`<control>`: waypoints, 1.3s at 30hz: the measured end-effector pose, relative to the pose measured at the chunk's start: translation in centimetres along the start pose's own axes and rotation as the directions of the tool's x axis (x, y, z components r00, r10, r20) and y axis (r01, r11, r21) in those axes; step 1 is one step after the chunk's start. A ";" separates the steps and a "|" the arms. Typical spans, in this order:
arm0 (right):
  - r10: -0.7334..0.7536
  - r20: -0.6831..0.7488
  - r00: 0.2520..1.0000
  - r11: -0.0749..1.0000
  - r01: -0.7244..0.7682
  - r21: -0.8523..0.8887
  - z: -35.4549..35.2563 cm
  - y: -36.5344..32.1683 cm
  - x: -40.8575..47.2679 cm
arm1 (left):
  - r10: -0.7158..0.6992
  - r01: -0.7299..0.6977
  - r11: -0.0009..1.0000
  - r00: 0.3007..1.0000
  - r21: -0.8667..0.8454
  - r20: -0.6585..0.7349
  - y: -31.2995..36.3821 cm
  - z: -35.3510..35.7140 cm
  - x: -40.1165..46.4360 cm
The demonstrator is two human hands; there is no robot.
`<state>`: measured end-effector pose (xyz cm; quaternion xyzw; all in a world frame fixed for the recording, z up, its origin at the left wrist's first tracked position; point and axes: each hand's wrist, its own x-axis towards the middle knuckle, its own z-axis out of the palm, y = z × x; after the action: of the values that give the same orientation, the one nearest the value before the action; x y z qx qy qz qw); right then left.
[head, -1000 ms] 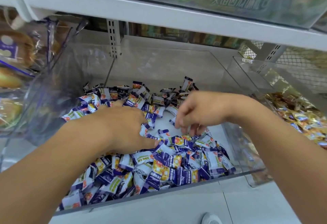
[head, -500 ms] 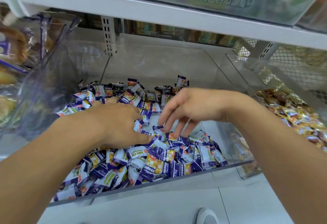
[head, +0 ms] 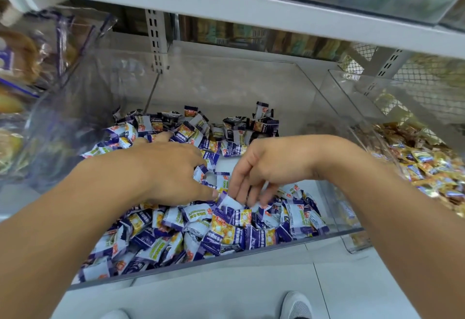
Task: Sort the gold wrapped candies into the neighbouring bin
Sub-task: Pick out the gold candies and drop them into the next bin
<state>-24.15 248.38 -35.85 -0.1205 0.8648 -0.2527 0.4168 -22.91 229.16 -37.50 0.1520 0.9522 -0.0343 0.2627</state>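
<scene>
**binwatcher:** Nearest the camera, the clear front lip point(head: 226, 258) of the middle bin was holding back a heap of purple-and-white wrapped candies point(head: 221, 228) stacked right up against it. If either hand raked forward, I'd guess a few would've spilled over onto the floor by the grey shoe point(head: 297, 306).

**sortnerd:** Yeah. The left hand point(head: 166, 167) lay palm down on the pile, fingers spread and reaching in among the wrappers, thumb tip on a candy. Couldn't tell if it held anything underneath. The right hand point(head: 264, 167) hung over the bare patch of bin floor with fingers dangling loosely, tips blurred just above the pile. Looked empty to me.

**binwatcher:** Where was the gold, though? I didn't spot one gold wrapper among the purple ones. They could've been buried.

**sortnerd:** All the gold wrapped candies point(head: 422, 167) I could see sat in the neighbouring bin point(head: 352, 84) on the right, behind the clear divider. The yellow print on the purple wrappers could've fooled a quick grab, so the wrong candy might've gone across.

**binwatcher:** And further back, more purple ones point(head: 251, 125) were piled against the rear wall, easy to miss.
</scene>
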 end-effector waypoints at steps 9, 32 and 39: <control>-0.080 -0.284 0.955 0.996 0.090 0.020 -0.7 0.2 0.3 | -0.002 0.001 1.000 0.999 0.013 0.042 0.2 -0.3 -0.1; -0.025 -0.332 0.943 0.989 -0.025 -0.143 -1.9 0.8 -1.5 | -0.025 0.026 1.000 0.997 -0.016 0.080 -0.3 -0.3 0.1; 0.225 -0.008 0.974 0.758 -0.180 -0.626 0.5 -1.5 -4.4 | -0.024 0.026 0.999 0.996 -0.021 0.088 -0.3 -0.5 0.0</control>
<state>-20.98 248.81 -32.42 -0.1657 0.8927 0.0980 0.4074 -23.21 228.96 -37.09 0.1353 0.9420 -0.0338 0.3054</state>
